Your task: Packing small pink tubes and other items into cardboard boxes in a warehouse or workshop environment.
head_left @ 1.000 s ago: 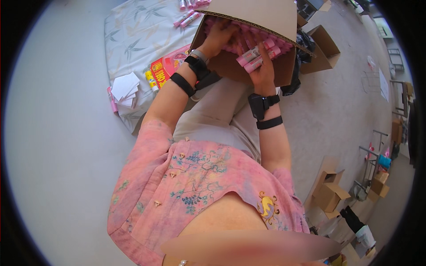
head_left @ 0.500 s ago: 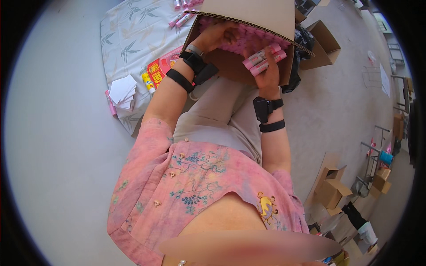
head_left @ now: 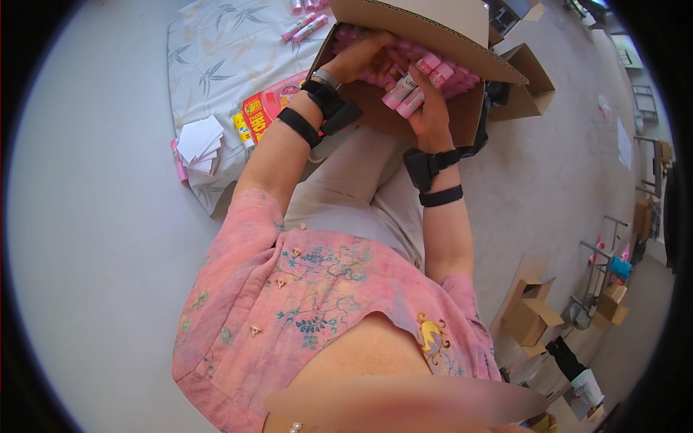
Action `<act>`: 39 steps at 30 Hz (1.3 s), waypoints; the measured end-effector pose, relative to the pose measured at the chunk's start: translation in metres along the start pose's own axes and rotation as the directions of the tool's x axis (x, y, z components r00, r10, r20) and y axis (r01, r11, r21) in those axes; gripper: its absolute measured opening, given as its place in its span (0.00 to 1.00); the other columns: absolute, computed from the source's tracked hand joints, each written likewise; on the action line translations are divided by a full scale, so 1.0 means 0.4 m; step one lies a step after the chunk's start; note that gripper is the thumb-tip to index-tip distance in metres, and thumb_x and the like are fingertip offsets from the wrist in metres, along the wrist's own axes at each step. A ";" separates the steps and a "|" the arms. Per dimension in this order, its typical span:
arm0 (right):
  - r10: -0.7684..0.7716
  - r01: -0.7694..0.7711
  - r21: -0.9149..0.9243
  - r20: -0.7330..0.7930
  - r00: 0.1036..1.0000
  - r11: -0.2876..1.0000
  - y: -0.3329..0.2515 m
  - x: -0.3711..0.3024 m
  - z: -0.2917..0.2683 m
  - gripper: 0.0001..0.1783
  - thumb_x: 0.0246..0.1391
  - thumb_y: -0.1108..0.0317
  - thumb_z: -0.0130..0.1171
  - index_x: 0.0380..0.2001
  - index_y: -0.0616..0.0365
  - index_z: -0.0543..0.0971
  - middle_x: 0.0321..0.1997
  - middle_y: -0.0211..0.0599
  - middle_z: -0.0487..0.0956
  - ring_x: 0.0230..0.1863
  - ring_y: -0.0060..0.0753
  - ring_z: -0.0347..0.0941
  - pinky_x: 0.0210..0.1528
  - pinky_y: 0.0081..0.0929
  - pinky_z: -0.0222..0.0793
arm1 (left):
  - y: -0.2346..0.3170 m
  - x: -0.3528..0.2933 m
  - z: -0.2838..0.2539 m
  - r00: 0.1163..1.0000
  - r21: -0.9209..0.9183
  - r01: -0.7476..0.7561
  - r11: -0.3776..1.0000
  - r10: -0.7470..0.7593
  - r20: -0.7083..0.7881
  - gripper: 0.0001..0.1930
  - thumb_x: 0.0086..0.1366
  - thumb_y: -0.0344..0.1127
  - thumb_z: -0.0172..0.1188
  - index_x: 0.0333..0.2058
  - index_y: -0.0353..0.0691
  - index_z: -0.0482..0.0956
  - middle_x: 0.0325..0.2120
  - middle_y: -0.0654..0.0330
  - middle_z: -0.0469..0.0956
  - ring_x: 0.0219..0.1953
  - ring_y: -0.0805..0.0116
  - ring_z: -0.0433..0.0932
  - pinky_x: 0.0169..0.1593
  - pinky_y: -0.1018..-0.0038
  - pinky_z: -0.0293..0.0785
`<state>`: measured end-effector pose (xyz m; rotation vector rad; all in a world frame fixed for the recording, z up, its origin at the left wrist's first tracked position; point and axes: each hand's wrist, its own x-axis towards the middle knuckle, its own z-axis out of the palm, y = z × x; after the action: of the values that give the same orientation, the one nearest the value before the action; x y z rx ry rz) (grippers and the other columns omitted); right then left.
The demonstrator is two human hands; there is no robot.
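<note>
A cardboard box (head_left: pixel 386 115) lies open toward me, packed with rows of pink glue sticks (head_left: pixel 462 85). My right hand (head_left: pixel 432 115) grips a few glue sticks (head_left: pixel 413 92) with pink ends and pale labels at the box's mouth. Beside them, my left hand (head_left: pixel 368 59) reaches into the box over the packed sticks. Its fingers are bent and close together; whatever may be in them is hidden. Both wrists wear black strapped devices.
A patterned cloth (head_left: pixel 209 65) at the left bears a stack of white cards (head_left: pixel 201 143), a yellow glue stick (head_left: pixel 243 130), a red and yellow package (head_left: pixel 271 108) and loose pink sticks (head_left: pixel 310 27). Another open carton (head_left: pixel 530 83) and a black bag (head_left: pixel 494 97) stand to the right.
My right hand has moved slightly left, turning the glue sticks steeper and bringing them nearer my left hand. My left hand has shifted a little right. The box's upper flap sits lower at the right.
</note>
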<state>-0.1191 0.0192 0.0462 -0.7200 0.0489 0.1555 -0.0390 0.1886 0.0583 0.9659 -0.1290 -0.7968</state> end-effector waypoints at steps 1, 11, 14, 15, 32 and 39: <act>0.018 -0.017 -0.034 0.015 1.000 0.999 -0.002 0.006 -0.003 0.18 0.58 0.70 0.65 0.51 0.60 0.75 0.46 0.41 0.81 0.48 0.40 0.79 0.48 0.41 0.81 | 0.000 -0.004 0.011 0.998 0.101 -0.041 0.994 0.045 -0.039 0.18 0.69 0.44 0.58 0.50 0.37 0.77 0.32 0.56 0.82 0.26 0.68 0.80 0.28 0.68 0.78; 0.045 -0.049 -0.118 -0.041 0.998 0.992 0.004 0.041 0.010 0.19 0.56 0.71 0.66 0.50 0.60 0.77 0.43 0.39 0.81 0.41 0.39 0.81 0.40 0.37 0.81 | 0.002 -0.001 0.029 0.945 0.580 -0.146 0.801 0.286 -0.158 0.26 0.69 0.55 0.56 0.54 0.41 0.75 0.28 0.62 0.79 0.23 0.77 0.79 0.20 0.78 0.74; 0.032 -0.034 -0.065 -0.034 0.999 0.997 0.008 0.038 0.010 0.18 0.57 0.71 0.65 0.51 0.60 0.76 0.44 0.38 0.81 0.42 0.39 0.81 0.40 0.36 0.80 | -0.010 -0.029 0.052 0.922 0.589 -0.169 0.790 0.339 -0.190 0.27 0.69 0.54 0.57 0.57 0.40 0.73 0.29 0.61 0.80 0.24 0.76 0.79 0.21 0.80 0.73; 0.025 -0.027 -0.066 -0.035 0.999 0.997 0.007 0.039 0.002 0.18 0.57 0.71 0.65 0.51 0.60 0.76 0.44 0.38 0.81 0.42 0.39 0.81 0.40 0.36 0.80 | -0.016 -0.041 0.059 0.923 0.591 -0.172 0.788 0.339 -0.184 0.27 0.69 0.54 0.57 0.57 0.40 0.73 0.29 0.61 0.80 0.24 0.76 0.79 0.21 0.80 0.73; -0.037 0.044 -0.052 0.141 0.989 0.998 0.016 0.050 -0.009 0.30 0.65 0.58 0.60 0.64 0.57 0.63 0.61 0.52 0.76 0.53 0.40 0.78 0.50 0.35 0.78 | -0.217 -0.172 0.093 0.743 0.350 -0.411 0.842 0.532 -0.407 0.30 0.57 0.30 0.73 0.55 0.30 0.68 0.47 0.51 0.78 0.47 0.68 0.80 0.50 0.74 0.77; -0.038 0.035 0.021 0.126 0.991 0.999 0.018 0.037 0.002 0.31 0.66 0.55 0.57 0.65 0.57 0.63 0.65 0.52 0.71 0.68 0.46 0.66 0.62 0.49 0.72 | -0.211 -0.247 0.107 0.749 0.185 -0.437 0.880 0.470 -0.467 0.25 0.59 0.27 0.71 0.53 0.30 0.72 0.46 0.54 0.79 0.46 0.68 0.81 0.50 0.75 0.78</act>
<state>-0.1055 0.0270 0.0406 -0.6911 -0.0835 0.1651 -0.1744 0.1974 0.0415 1.1168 0.0649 -0.0706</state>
